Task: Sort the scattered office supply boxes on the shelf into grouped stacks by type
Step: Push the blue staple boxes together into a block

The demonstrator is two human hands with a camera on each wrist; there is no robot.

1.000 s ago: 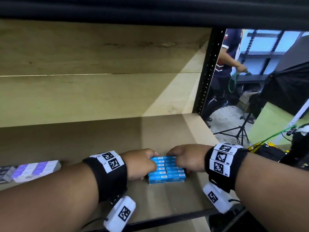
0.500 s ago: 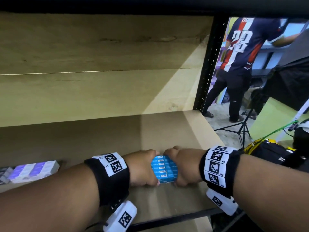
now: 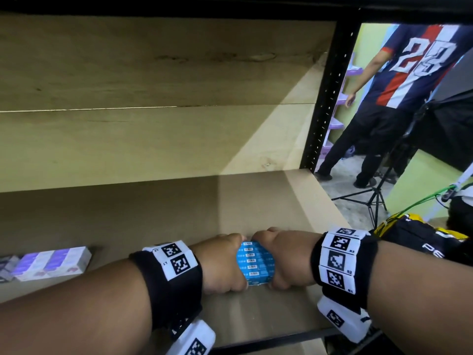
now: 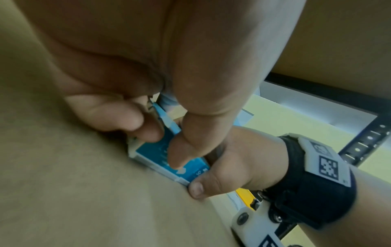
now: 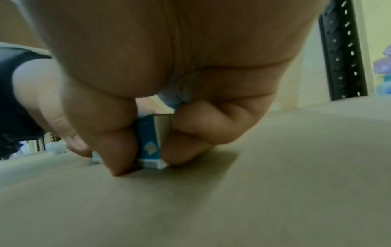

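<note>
A block of several small blue boxes (image 3: 257, 263) stands on the brown shelf board (image 3: 158, 213), squeezed between my two hands. My left hand (image 3: 222, 265) grips its left side with curled fingers and thumb; the left wrist view has the blue boxes (image 4: 160, 157) under my thumb and fingers. My right hand (image 3: 284, 260) grips the right side; up close in the right wrist view, its fingers and thumb pinch the end of the blue boxes (image 5: 149, 143). At the far left lie purple-and-white boxes (image 3: 52, 263), away from both hands.
The shelf's wooden back wall (image 3: 153, 98) rises behind. A black perforated upright (image 3: 330, 98) marks the right end. Beyond it a person in a striped jersey (image 3: 414, 80) stands by a tripod (image 3: 376, 198). The shelf's front edge (image 3: 268, 342) runs just under my wrists.
The blue boxes went from a wider, looser spread to a tight narrow block as both hands closed in on them. The person behind has walked closer into view.
</note>
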